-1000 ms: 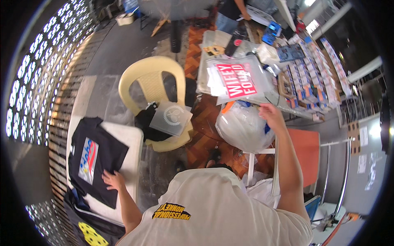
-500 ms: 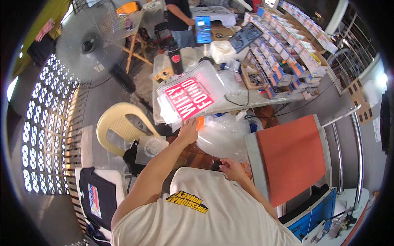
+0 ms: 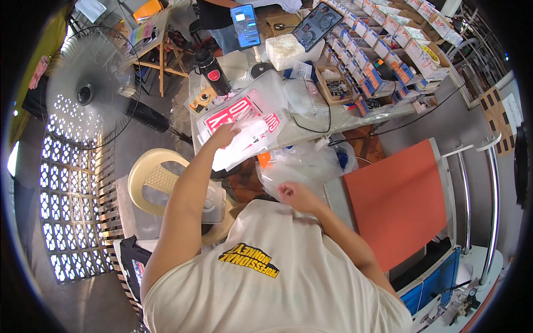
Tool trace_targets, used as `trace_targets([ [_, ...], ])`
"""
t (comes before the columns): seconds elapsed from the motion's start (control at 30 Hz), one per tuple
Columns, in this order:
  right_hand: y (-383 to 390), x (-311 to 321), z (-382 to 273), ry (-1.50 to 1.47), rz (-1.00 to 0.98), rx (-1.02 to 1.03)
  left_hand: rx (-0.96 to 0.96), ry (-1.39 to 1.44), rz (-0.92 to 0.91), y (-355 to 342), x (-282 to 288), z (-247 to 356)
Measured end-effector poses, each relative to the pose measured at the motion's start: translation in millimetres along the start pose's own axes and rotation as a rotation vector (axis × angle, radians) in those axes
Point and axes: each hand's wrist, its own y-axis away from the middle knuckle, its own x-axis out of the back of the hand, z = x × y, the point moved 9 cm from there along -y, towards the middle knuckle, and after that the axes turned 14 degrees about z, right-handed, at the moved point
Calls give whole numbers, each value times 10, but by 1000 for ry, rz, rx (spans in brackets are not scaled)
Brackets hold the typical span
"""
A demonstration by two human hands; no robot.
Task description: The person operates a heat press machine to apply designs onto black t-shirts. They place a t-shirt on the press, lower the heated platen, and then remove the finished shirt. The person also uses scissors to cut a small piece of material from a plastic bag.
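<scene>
On the near left of the table lies a stack of printed transfer sheets (image 3: pixel 225 117), translucent with red blocks and white lettering. My left hand (image 3: pixel 224 135) reaches over it, its fingers closed at a glossy white sheet (image 3: pixel 244 147) that lies askew over the others. Glare washes out part of that sheet and hides the exact fingertip contact. My right hand (image 3: pixel 294 196) is held in front of my chest with the fingers curled in and nothing seen in them. Behind it is a clear plastic bag (image 3: pixel 291 166) with an orange item (image 3: pixel 264 160) at its left side.
A heat press with an orange-red pad (image 3: pixel 397 205) stands close on the right. A black tumbler (image 3: pixel 212 73), a phone on a stand (image 3: pixel 245 26) and cardboard bins (image 3: pixel 377 66) are on the table. A cream chair (image 3: pixel 145 180) and a fan (image 3: pixel 84 94) are at left.
My left hand has moved from the stack's near edge up over the sheets, and a white sheet now covers part of the red print. My right hand has risen slightly. The view has shifted.
</scene>
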Motion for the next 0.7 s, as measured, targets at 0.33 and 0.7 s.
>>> trace_targets([
  [0.33,-2443,-309,-28,403,430,21,-138,-155,539,25,1400,402],
  [0.7,-2015,-493,-53,669,437,297,-196,-245,320,752,-36,-55],
])
